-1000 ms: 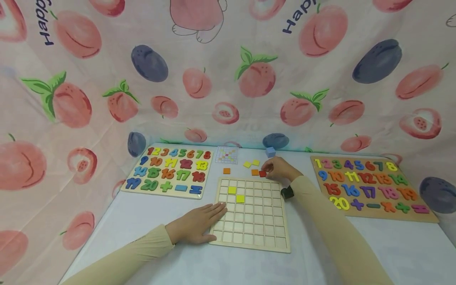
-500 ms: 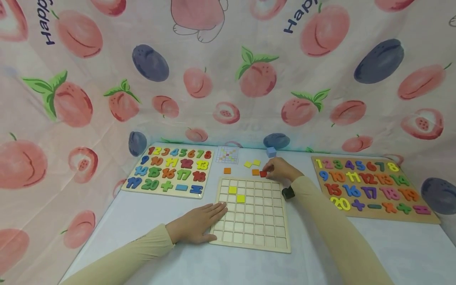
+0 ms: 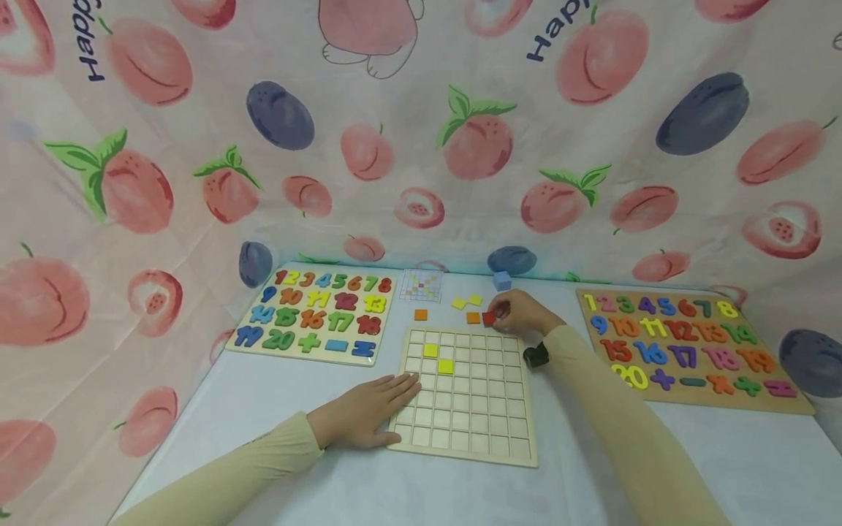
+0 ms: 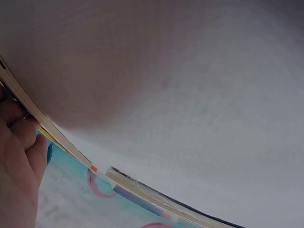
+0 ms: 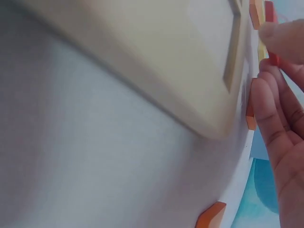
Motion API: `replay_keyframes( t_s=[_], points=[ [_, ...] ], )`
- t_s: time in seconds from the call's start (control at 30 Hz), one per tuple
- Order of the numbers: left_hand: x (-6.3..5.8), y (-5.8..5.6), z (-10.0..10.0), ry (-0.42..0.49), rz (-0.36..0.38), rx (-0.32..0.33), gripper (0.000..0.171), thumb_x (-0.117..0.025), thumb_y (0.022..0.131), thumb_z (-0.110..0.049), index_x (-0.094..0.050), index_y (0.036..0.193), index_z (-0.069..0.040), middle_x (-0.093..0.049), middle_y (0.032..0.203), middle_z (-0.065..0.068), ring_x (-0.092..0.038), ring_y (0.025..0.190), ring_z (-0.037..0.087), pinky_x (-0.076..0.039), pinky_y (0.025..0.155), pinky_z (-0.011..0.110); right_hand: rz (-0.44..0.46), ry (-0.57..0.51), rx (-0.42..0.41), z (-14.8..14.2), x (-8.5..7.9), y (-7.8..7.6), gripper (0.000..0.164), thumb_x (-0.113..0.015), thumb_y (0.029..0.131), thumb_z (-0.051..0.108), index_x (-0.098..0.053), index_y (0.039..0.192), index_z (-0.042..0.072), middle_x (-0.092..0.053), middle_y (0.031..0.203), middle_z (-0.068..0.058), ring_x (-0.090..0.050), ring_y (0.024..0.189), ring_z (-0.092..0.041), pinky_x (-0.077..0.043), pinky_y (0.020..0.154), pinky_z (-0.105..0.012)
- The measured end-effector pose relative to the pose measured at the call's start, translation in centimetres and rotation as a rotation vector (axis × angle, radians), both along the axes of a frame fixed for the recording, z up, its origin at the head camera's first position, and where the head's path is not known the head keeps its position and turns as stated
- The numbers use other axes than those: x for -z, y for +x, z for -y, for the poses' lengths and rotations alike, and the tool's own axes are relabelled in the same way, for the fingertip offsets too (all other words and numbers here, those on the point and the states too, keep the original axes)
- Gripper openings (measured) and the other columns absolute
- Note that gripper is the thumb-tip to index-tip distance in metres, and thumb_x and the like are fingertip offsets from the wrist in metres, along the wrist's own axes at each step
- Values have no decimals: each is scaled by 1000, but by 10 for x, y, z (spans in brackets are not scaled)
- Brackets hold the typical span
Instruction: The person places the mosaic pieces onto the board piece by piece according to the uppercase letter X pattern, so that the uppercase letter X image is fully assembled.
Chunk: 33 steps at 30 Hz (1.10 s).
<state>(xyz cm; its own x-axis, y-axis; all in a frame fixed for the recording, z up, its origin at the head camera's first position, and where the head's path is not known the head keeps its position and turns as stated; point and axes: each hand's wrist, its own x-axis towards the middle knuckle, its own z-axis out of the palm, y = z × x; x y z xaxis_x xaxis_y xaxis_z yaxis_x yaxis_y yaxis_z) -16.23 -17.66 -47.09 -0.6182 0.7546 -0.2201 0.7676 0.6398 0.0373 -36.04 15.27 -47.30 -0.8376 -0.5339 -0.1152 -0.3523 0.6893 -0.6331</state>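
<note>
My right hand [image 3: 524, 313] is behind the wooden grid board [image 3: 470, 456], pinching a red square tile [image 3: 488, 318] between thumb and fingertips. In the right wrist view the red tile [image 5: 270, 12] stands on edge, partly covered by the thumb. Just left of it lies an orange tile [image 3: 473, 318]. My left hand [image 3: 362, 415] rests with straight fingers on the board's left edge, thumb near the lower corner. Two yellow tiles sit in board cells, an upper yellow tile [image 3: 430, 351] and a lower yellow tile [image 3: 445, 367].
Behind the board are two loose yellow tiles [image 3: 458, 303], another orange tile [image 3: 421, 315], a printed pattern card [image 3: 421, 286] and a blue cube [image 3: 502, 280]. A number puzzle board [image 3: 299, 353] stands left, another number puzzle [image 3: 710, 394] right. A patterned cloth [image 3: 421, 168] hangs behind.
The head view has shifted slightly. The red tile between my right fingertips shows a little more of its face; my left hand stays on the board.
</note>
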Motion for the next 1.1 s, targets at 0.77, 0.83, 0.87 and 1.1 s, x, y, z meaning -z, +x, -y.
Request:
replay_keyframes(
  t_s=[0.77,0.83,0.87,1.1],
  points=[
    [0,0,-1,-30,-27,-5,80,-45,93,-53,-15,151,-9,-13,159,5,-15,147,19,-23,118,34,46,-284,-24,6,-16,42,26,-78,75,12,-71,97,2,-66,85,-10,-60,75,-13,-53,70,-25],
    [1,0,-1,-33,-31,-6,79,-45,93,-54,-15,151,-9,-13,159,5,-15,147,19,-22,118,34,37,-286,-41,10,-17,50,24,-78,76,12,-70,97,2,-66,84,-10,-60,74,-12,-53,70,-24],
    [1,0,-1,-34,-31,-7,80,-44,93,-54,-15,152,-9,-13,160,5,-14,147,19,-22,119,34,36,-286,-48,11,-17,55,24,-77,76,11,-70,97,2,-66,83,-9,-60,74,-11,-53,70,-24],
    [2,0,-1,-31,-23,-18,80,-44,93,-55,-14,152,-10,-12,160,3,-12,147,18,-21,119,34,76,-311,-93,19,-15,79,24,-78,75,12,-70,95,2,-66,80,-9,-60,71,-11,-54,66,-24]
  ],
)
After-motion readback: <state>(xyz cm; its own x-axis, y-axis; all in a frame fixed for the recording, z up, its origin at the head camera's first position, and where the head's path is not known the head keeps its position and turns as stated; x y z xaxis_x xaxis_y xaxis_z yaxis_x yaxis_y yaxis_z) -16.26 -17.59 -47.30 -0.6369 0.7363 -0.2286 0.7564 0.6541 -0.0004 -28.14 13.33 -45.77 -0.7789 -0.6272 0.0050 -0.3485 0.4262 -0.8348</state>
